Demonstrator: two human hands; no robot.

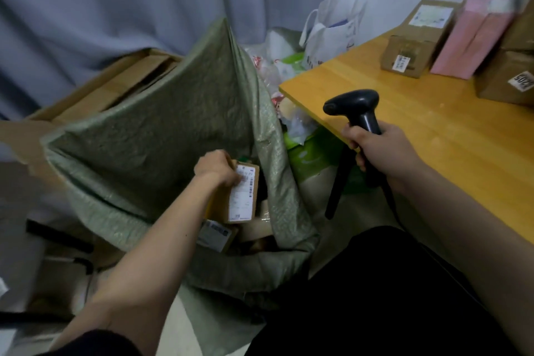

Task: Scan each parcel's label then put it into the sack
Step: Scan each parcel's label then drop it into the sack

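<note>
A green woven sack point(161, 113) stands open on the floor at centre left. My left hand point(216, 167) grips a small brown parcel point(244, 205) with a white label and holds it inside the sack's mouth. Under it lies another labelled parcel point(215, 234) in the sack. My right hand point(384, 153) grips the handle of a black barcode scanner point(357, 104) above the corner of the wooden table point(433, 130). On the table's far right stand more parcels: a brown box point(416, 43), a pink one point(471, 37) and a brown box point(508, 78) at the edge.
Flattened cardboard point(109, 87) leans behind the sack against a grey curtain. A white plastic bag point(332, 35) and loose plastic bags point(274, 63) lie between sack and table. A black table leg point(338, 182) stands by the sack. My dark-clothed lap fills the bottom right.
</note>
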